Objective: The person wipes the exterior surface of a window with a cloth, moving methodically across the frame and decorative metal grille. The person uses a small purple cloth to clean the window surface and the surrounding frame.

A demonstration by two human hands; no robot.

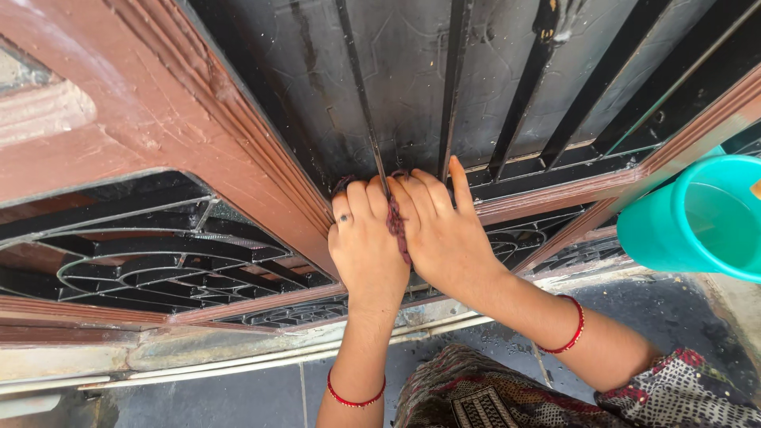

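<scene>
Black barred metal door (444, 87), frame centre: left hand (366, 247) and right hand (445, 234) closed on dark red cloth (395, 226), scrubbing bar base; next, likely shift along bar.

Head view, looking down (tilted), close to door grille (507, 103), single camera

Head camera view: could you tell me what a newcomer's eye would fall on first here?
At the centre, the left hand and right hand press side by side against a thin black bar of a metal grille, with a dark red cloth pinched between them. Around the grille runs a reddish-brown frame. At the right edge sits a bright teal plastic container, and red thread bracelets circle both wrists.
</scene>
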